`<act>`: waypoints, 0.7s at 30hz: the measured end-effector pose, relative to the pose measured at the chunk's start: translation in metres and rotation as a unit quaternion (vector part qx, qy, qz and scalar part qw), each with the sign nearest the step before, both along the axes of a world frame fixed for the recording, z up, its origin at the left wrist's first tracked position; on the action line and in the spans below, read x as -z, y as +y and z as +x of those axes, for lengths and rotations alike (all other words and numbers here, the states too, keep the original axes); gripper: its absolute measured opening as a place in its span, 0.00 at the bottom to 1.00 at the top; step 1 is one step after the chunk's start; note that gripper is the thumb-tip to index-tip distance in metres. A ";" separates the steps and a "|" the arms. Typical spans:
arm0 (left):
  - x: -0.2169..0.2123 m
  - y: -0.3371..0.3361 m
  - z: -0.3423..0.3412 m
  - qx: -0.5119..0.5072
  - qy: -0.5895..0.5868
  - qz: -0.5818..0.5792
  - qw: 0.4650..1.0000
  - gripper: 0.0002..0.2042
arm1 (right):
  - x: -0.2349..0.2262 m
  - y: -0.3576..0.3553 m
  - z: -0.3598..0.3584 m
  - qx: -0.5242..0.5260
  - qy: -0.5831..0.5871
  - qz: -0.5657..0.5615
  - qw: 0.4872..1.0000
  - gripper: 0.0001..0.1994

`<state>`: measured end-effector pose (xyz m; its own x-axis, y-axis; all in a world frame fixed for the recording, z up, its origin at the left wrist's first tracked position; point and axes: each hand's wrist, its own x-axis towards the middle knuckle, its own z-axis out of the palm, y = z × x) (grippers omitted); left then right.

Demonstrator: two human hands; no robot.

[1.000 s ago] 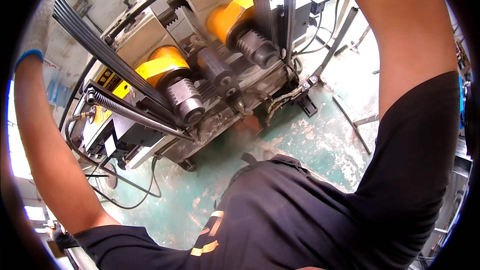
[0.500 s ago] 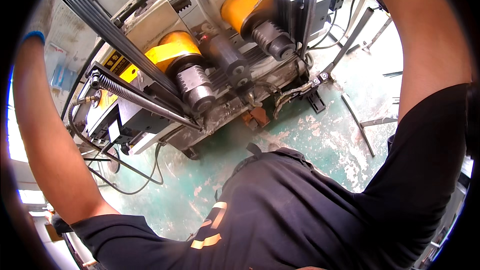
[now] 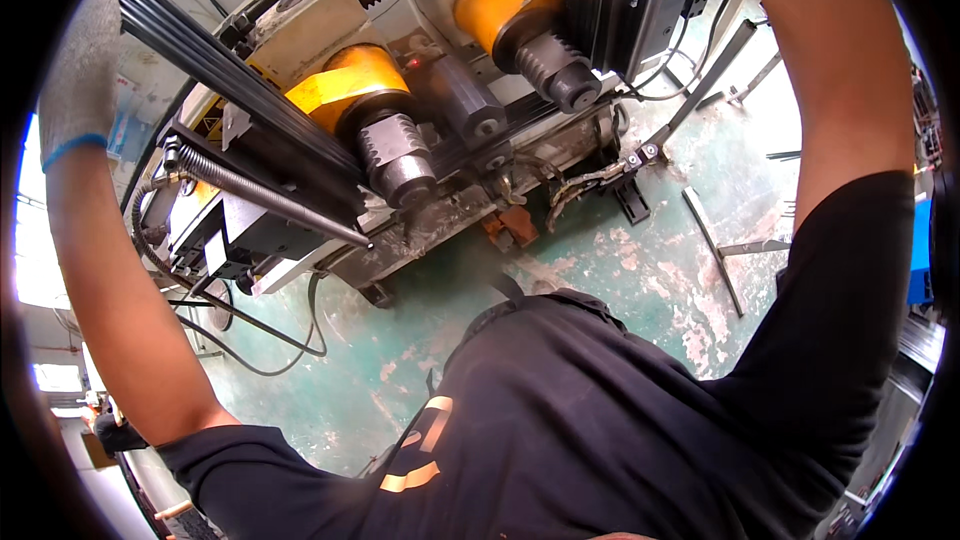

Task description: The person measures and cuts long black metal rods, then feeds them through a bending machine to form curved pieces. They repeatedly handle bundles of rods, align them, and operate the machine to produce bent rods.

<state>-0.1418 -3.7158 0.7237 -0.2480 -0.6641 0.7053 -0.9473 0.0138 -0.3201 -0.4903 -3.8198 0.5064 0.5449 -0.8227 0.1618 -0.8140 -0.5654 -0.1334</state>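
My left hand [image 3: 85,65], in a grey-white knit glove with a blue cuff, is raised at the upper left. Its fingers curl over the top end of a bundle of long black rods [image 3: 240,85]. That bundle slants down to a machine's yellow-collared, ridged steel roller [image 3: 395,145]. Only the bare right forearm [image 3: 835,50] shows, reaching up past the top edge; the right hand is out of the frame. Below the right arm's reach, a second bundle of dark rods [image 3: 605,10] stands beside another ridged roller [image 3: 550,65].
A dark cylinder [image 3: 450,95] sits between the rollers. A spring-wrapped rod [image 3: 260,198] juts out at the machine's left, above looping black cables [image 3: 318,325]. Metal bars [image 3: 715,250] stand at the right on the worn green floor [image 3: 640,280].
My gloved left hand has come further into view at the upper left. The right rod bundle has shifted rightward in the picture, and the spring-wrapped rod's tip now sits higher and further left.
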 end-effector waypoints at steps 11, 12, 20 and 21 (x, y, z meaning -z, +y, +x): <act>0.012 -0.009 0.031 0.101 0.228 0.047 0.967 0.16 | 0.005 -0.006 0.003 -0.024 0.000 0.006 1.000 0.25; 0.013 -0.009 0.030 0.101 0.234 0.048 0.966 0.17 | 0.006 -0.006 0.002 -0.025 0.000 0.008 1.000 0.25; 0.019 -0.006 0.027 0.090 0.301 0.026 0.949 0.23 | 0.004 -0.014 0.003 -0.056 -0.003 0.007 0.998 0.24; 0.019 -0.003 0.023 0.087 0.319 0.018 0.943 0.23 | 0.004 -0.016 0.003 -0.060 -0.003 0.007 0.998 0.24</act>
<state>-0.1189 -3.7191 0.7042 0.1123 -0.6786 0.7259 -0.9291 0.1874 0.3189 -0.4875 -3.8362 0.5020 0.6394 -0.7532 0.1543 -0.7390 -0.6575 -0.1468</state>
